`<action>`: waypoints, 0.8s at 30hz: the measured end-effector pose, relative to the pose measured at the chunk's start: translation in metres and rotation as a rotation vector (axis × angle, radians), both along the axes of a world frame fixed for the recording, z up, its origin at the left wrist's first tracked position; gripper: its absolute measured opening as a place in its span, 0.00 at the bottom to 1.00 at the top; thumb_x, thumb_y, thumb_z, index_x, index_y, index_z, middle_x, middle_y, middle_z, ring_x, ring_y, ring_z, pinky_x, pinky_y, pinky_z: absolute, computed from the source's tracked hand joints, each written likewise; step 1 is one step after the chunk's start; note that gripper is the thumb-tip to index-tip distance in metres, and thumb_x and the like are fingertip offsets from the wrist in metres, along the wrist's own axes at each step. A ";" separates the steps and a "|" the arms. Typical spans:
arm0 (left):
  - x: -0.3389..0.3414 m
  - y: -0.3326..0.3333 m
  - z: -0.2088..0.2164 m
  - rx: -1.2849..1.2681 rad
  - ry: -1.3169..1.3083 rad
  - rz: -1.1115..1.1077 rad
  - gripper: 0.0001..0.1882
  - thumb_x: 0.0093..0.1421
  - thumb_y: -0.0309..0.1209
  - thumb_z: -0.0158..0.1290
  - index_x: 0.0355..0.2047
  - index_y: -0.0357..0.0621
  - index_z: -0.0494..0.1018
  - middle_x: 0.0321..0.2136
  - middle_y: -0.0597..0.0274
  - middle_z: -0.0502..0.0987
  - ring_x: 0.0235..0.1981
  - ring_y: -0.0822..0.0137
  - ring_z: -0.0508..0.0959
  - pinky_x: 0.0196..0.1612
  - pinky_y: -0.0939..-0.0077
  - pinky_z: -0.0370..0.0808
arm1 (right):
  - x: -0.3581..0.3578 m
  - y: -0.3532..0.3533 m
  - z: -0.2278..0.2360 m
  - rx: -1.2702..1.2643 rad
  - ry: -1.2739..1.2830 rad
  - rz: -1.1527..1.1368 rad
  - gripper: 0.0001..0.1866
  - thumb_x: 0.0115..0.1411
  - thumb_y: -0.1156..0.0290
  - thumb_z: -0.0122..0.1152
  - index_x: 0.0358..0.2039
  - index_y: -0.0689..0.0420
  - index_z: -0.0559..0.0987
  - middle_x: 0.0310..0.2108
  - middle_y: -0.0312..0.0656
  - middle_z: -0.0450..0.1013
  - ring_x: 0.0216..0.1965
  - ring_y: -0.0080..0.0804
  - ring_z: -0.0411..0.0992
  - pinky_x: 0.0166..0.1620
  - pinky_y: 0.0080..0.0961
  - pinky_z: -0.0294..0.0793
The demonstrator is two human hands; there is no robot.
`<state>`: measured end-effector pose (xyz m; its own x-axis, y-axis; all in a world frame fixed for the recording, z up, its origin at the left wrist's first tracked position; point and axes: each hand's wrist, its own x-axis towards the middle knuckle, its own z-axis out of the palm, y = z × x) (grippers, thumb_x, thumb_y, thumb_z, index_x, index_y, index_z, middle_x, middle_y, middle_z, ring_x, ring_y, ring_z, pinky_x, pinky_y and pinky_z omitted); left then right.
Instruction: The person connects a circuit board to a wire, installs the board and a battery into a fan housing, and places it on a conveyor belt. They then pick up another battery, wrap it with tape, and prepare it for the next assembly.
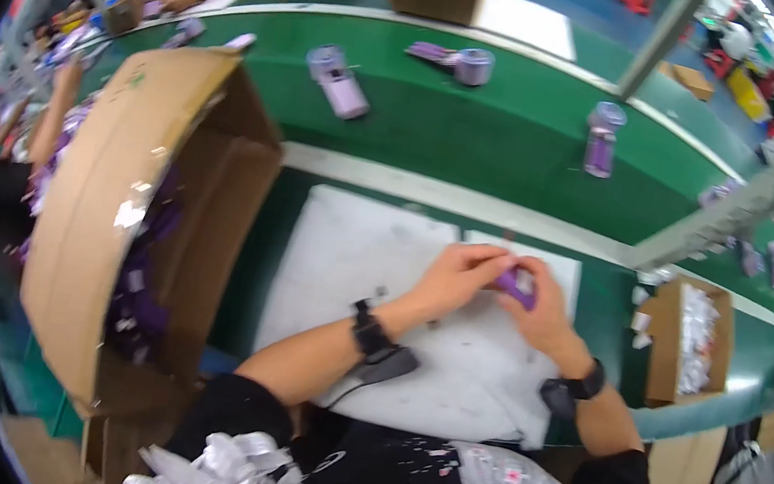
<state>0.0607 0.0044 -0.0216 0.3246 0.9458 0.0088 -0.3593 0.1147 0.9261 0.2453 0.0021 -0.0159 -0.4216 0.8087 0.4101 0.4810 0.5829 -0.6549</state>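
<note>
Over the white mats, my two hands come together around a small purple plastic part with a pale patch on it. My right hand is curled round its right side. From the left, my left hand pinches at the part's upper end with thumb and forefinger. Much of the part is covered by my fingers, so its exact kind cannot be made out. A few small dark specks or bits lie on the mats below my left hand.
A tall open cardboard box with purple pieces stands at my left. At my right is a smaller carton of clear-wrapped pieces. Beyond a pale rail, the green conveyor carries purple devices with round clear tops. A metal post slants at right.
</note>
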 end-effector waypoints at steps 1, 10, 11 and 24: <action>0.003 0.002 0.000 0.033 0.029 0.013 0.14 0.65 0.34 0.50 0.40 0.33 0.76 0.34 0.65 0.78 0.35 0.77 0.76 0.37 0.82 0.75 | 0.006 0.004 -0.003 0.089 -0.029 0.024 0.27 0.51 0.67 0.67 0.50 0.59 0.69 0.38 0.44 0.72 0.28 0.30 0.67 0.31 0.26 0.68; 0.010 0.002 -0.003 0.232 0.121 0.244 0.13 0.66 0.32 0.48 0.38 0.33 0.76 0.27 0.66 0.77 0.27 0.79 0.73 0.31 0.83 0.71 | 0.002 0.001 0.009 -0.322 0.165 0.022 0.19 0.56 0.77 0.58 0.49 0.63 0.70 0.29 0.37 0.70 0.24 0.18 0.62 0.27 0.15 0.63; 0.007 -0.001 -0.001 0.217 0.131 0.239 0.13 0.66 0.32 0.48 0.38 0.33 0.76 0.27 0.66 0.77 0.27 0.79 0.73 0.31 0.83 0.71 | -0.005 -0.001 0.018 -0.374 0.198 0.015 0.19 0.56 0.76 0.58 0.49 0.64 0.70 0.32 0.38 0.70 0.26 0.18 0.63 0.30 0.16 0.64; -0.006 0.002 0.023 0.225 0.364 0.378 0.12 0.63 0.32 0.50 0.32 0.34 0.77 0.23 0.65 0.74 0.25 0.79 0.70 0.26 0.82 0.65 | -0.031 0.010 0.017 -0.205 0.029 0.136 0.04 0.54 0.78 0.57 0.31 0.63 0.74 0.28 0.45 0.73 0.25 0.40 0.70 0.28 0.30 0.68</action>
<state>0.0550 0.0062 0.0011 -0.0162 0.9845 0.1748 0.0094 -0.1747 0.9846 0.2140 0.0123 0.0008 -0.5223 0.8131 0.2572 0.3864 0.4945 -0.7786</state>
